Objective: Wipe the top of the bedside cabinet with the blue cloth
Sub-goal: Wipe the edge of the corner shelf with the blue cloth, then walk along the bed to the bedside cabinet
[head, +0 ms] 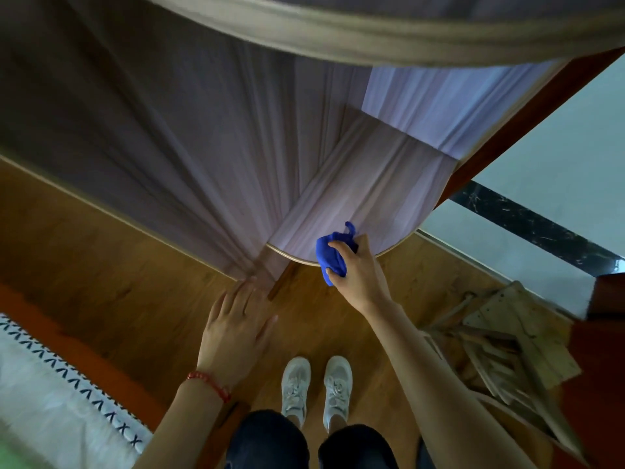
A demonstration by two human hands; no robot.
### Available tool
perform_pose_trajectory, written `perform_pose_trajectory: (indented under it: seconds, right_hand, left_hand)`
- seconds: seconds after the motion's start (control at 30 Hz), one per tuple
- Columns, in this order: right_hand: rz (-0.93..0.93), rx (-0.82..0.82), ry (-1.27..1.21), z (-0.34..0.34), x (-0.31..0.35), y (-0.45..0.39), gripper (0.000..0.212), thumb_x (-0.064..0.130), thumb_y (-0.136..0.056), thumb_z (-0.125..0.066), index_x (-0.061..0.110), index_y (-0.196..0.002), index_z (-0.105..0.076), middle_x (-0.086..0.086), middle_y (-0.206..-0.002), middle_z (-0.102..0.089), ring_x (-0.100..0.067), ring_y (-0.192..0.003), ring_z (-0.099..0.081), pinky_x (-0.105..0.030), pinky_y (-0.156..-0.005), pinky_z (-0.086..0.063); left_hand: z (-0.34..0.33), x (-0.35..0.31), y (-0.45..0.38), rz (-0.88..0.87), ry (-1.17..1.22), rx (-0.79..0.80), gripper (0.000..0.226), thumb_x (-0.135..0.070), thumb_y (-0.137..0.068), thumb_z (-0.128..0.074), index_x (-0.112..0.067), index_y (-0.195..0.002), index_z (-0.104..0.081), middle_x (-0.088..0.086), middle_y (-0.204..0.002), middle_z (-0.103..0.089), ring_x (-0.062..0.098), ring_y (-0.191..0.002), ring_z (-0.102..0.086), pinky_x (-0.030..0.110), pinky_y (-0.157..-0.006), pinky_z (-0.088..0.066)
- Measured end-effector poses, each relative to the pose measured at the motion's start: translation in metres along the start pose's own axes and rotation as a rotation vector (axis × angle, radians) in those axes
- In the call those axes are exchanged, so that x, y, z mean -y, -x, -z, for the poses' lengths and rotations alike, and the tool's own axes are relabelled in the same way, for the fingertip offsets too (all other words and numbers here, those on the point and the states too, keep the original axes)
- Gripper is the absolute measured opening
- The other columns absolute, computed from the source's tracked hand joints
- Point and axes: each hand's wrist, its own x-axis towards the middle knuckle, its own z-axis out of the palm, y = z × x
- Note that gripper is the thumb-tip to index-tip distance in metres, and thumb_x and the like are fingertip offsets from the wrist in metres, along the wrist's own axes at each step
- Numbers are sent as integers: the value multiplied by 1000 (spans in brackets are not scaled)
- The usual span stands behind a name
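Note:
The bedside cabinet top (365,198) is a pale, wood-grained surface with a rounded near edge, seen from above in the centre right. My right hand (358,272) is shut on the bunched blue cloth (329,257) and holds it at the cabinet's near edge, partly over the rim. My left hand (236,323) hovers lower left with fingers spread, its fingertips close to the dark wooden panel (169,147) beside the cabinet. It holds nothing. A red bead bracelet is on that wrist.
Wooden floor (118,265) runs below the cabinet. My white shoes (316,387) stand just in front. A folded wooden stool (500,350) lies at the right. A patterned white bedcover (50,401) fills the lower left. A pale tiled floor with a dark strip (527,221) lies to the right.

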Motion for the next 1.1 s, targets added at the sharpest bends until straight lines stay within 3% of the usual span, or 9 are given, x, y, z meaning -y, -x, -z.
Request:
perform_pose_trajectory:
  seconds: [0.1,0.13,0.23,0.3,0.7,0.87,0.97,1.1]
  right_hand:
    - [60,-12,20,32,28,31,46,20,-75,-70,14,-117,-53,-17,-114,-47,-27,-82,-60,-31,-70,-52]
    - [75,-8,25,41,36,39,45,20,-75,-71,14,-116,-53,-17,-113,-48,-27,-82,-60,-30,-70,-51]
    - [112,11,37,62,56,59,45,23,-76,-70,15,-117,-52,-16,-117,-45,-26,-89,-59,-32,-74,-53]
    - [132,26,53,73,66,67,47,25,-78,-68,16,-120,-50,-14,-120,-43,-26,-93,-58,-32,-76,-53]
    - [500,207,140,102,105,83,47,27,-79,-66,17,-122,-49,-12,-120,-40,-27,-86,-60,-34,-73,-53]
    - [718,304,188,98,126,102,43,24,-77,-68,14,-116,-53,-15,-120,-44,-30,-85,-60,-36,-71,-51]
    - [828,381,197,87,147,122,42,22,-77,-68,13,-116,-54,-16,-119,-45,-32,-88,-59,-36,-69,-49]
    - [1008,460,196,66,181,161,40,20,-76,-69,11,-113,-56,-16,-114,-47,-34,-84,-59,-34,-66,-49]
  left_hand:
    - [15,1,25,9,-36,-33,48,-36,-84,-59,1,-115,-61,22,-116,-62,39,-109,-58,53,-91,-41]
    - [20,2,34,17,-38,-38,48,-36,-85,-58,1,-116,-60,22,-117,-62,39,-109,-57,53,-91,-41]
    - [37,0,58,57,-31,-23,69,-50,-95,-15,-2,-117,-60,19,-119,-61,36,-112,-56,49,-93,-40]
    - [46,0,74,80,-18,-45,76,-52,-95,-7,-2,-116,-60,20,-119,-61,36,-112,-56,48,-93,-38]
    - [50,-34,172,535,124,-255,80,-56,-94,-10,2,-115,-61,24,-120,-60,42,-114,-53,58,-91,-42]
    - [34,-60,227,787,183,-323,71,-55,-90,-24,0,-117,-60,23,-122,-59,41,-115,-52,57,-92,-43]
    - [24,-72,265,910,231,-351,78,-55,-94,-12,2,-112,-62,24,-115,-62,42,-109,-56,56,-87,-46]
    - [4,-81,324,1067,275,-408,76,-53,-95,-11,0,-110,-63,24,-114,-62,41,-108,-57,54,-88,-45]
